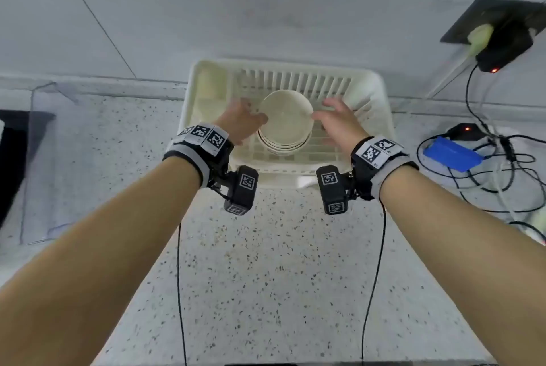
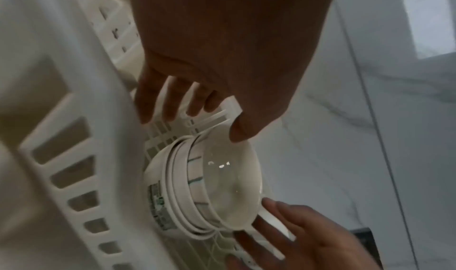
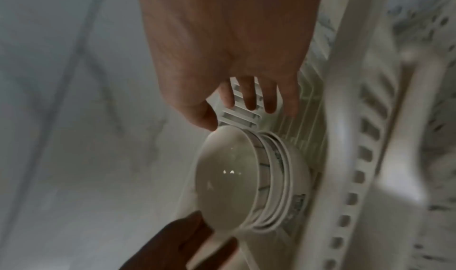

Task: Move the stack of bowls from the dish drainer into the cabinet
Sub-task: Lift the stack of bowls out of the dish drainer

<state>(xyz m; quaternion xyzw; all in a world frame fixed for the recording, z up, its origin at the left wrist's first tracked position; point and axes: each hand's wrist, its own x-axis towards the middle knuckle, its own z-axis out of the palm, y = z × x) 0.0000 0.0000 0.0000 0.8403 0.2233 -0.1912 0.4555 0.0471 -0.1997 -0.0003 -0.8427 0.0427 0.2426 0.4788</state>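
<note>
A stack of several white bowls [image 1: 285, 120] sits in the middle of the cream plastic dish drainer [image 1: 381, 100] on the speckled counter. My left hand [image 1: 242, 120] is at the stack's left side and my right hand [image 1: 336, 119] at its right side, both with fingers spread. In the left wrist view the left hand [image 2: 204, 126] has its thumb tip at the top bowl's rim, above the bowls [image 2: 222, 186], fingers extended over the drainer floor. In the right wrist view the right hand [image 3: 229, 116] has its thumb at the rim of the bowls [image 3: 229, 176]. Neither hand grips the stack.
The drainer stands against the tiled wall. A black wall socket with plugs [image 1: 499, 32] is up right. Tangled cables and a blue device [image 1: 452, 153] lie on the counter at right. A dark appliance [image 1: 11, 159] sits at the left edge.
</note>
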